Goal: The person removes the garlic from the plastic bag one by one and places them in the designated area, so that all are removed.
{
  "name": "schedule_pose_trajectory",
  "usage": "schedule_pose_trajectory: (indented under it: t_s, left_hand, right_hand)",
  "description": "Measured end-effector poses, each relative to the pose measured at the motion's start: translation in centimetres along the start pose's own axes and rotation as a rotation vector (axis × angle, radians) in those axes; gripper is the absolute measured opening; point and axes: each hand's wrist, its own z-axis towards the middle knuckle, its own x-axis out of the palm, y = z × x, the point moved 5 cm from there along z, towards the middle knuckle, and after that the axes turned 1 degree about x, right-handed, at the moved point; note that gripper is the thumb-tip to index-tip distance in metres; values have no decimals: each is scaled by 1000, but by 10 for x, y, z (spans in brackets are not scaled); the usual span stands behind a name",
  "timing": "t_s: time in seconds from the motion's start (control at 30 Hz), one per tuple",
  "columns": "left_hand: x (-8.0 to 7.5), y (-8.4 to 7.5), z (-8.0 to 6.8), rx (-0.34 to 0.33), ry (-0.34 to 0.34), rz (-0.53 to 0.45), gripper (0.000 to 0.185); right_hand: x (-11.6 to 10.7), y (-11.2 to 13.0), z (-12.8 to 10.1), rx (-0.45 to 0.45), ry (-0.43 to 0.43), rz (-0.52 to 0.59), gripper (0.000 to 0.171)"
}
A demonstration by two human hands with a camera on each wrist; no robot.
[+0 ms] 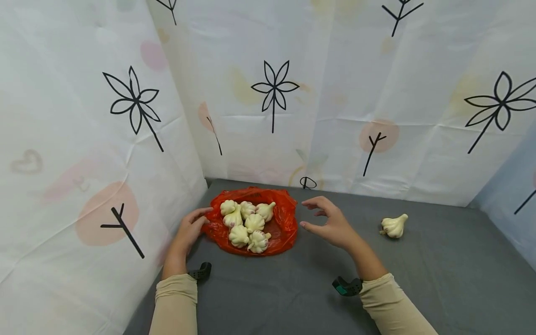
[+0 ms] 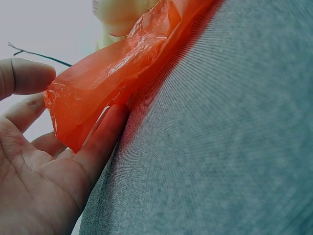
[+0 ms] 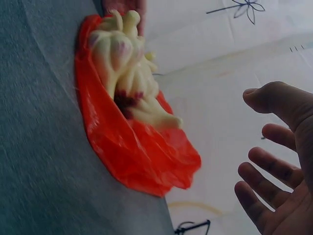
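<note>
A red plastic bag (image 1: 289, 228) lies spread with its mouth up, and several garlic bulbs (image 1: 254, 223) are heaped inside it. At the bag's left edge is my left hand (image 1: 189, 232); in the left wrist view its fingers (image 2: 105, 137) reach under a loose flap of the bag, while the thumb tip is right at the flap's edge. My right hand (image 1: 332, 225) hovers to the right of the bag, thumb and fingers spread apart and holding nothing. One single garlic bulb (image 1: 393, 226) sits on the table farther right.
The grey-covered table (image 1: 439, 265) meets a patterned white cloth (image 1: 335, 158) at the back and another cloth wall (image 1: 50, 223) close along the left. Dark bands with small devices (image 1: 348, 286) are on both wrists.
</note>
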Motion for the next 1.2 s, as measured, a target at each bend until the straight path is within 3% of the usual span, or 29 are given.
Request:
schedule_pose_trajectory:
  t_s: [0.27, 0.5, 0.67, 0.93, 1.2]
  left_hand:
    - [-2, 3, 1, 2, 5, 16, 43]
    - [-6, 29, 15, 7, -14, -4, 42]
    - [-5, 21, 11, 11, -9, -22, 42]
    - [0, 4, 1, -3, 16, -35, 43]
    - [-4, 27, 15, 13, -27, -18, 39]
  right_hand:
    - [36, 9, 6, -21, 109, 29, 46]
    - [67, 17, 10, -83, 188, 23, 47]
    - [88, 23, 12, -133, 230, 11, 48]
    - [107, 28, 14, -92, 325, 62, 47]
    - [118, 26, 15, -62, 375, 78, 50]
